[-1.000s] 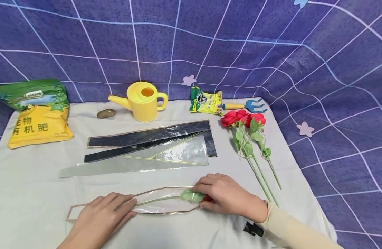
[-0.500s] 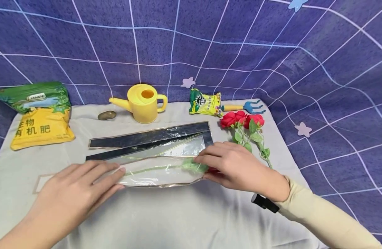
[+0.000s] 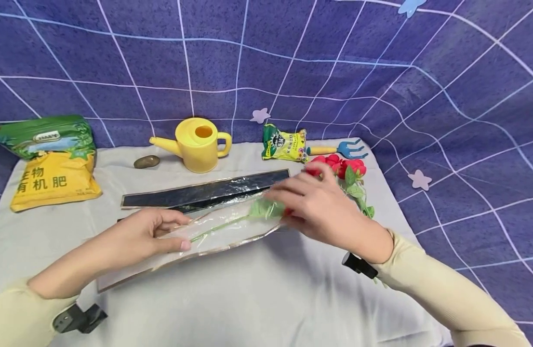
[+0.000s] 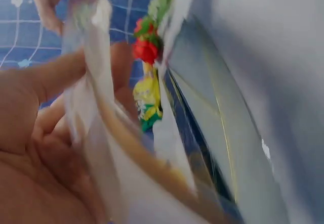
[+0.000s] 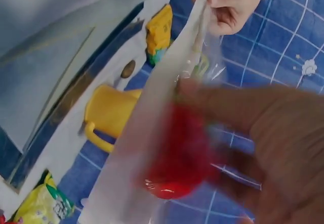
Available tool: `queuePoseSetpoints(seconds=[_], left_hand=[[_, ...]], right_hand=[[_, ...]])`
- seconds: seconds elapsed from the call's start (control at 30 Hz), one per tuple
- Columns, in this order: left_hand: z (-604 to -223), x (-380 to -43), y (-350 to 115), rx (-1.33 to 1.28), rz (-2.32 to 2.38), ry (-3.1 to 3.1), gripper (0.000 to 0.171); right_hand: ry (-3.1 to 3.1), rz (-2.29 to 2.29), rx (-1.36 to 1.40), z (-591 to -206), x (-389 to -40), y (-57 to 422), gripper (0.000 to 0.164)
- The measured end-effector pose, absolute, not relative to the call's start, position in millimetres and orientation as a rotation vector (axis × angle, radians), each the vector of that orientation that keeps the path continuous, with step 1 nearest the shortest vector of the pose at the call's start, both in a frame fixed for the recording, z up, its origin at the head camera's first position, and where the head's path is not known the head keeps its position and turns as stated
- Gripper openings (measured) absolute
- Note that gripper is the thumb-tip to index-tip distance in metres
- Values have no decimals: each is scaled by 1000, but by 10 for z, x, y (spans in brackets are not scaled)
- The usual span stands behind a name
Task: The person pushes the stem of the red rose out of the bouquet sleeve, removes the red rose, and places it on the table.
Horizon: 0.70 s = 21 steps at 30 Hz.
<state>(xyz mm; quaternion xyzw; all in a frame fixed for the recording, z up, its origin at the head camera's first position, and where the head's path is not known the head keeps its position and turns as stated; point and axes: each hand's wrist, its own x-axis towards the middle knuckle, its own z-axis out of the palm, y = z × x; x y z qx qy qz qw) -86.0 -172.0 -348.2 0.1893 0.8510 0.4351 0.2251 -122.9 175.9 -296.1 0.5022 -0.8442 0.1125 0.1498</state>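
A clear flower sleeve [image 3: 232,243] with a brownish edge is lifted off the table, slanting up to the right. Inside lies a single red rose, its stem and green leaves [image 3: 266,208] showing through the film; in the right wrist view its red bloom [image 5: 179,158] is blurred. My left hand [image 3: 149,236] pinches the sleeve around the stem part, thumb in front and fingers behind. At the bloom end, my right hand [image 3: 316,207] grips the sleeve and covers most of the flower. More sleeves, black-backed [image 3: 206,188] and clear, lie flat behind.
Loose red roses [image 3: 351,168] lie right of my right hand. Along the back stand a yellow watering can [image 3: 200,149], a stone [image 3: 147,162], a small green-yellow packet [image 3: 285,143] and a hand fork [image 3: 338,150]. A large fertilizer bag [image 3: 54,168] sits at left.
The sleeve with the rose has risen from the table and moved away from me, now tilted. My left hand has turned from lying over it, palm down, to pinching it.
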Motion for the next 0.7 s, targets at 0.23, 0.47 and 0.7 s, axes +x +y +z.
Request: queuePoseSetpoints(seconds=[0.23, 0.47, 0.7], left_hand=[[-3518, -943, -1665, 389, 1361, 2427, 42], [-3486, -962, -1575, 321, 1516, 2433, 41], [-3523, -914, -1438, 370, 1525, 2441, 37]], right_hand=[[-2121, 1099, 1360, -2952, -1106, 1634, 24], [-2606, 1926, 939, -3424, -1117, 1513, 21], [-1748, 2797, 358, -3766, -1328, 1394, 43]])
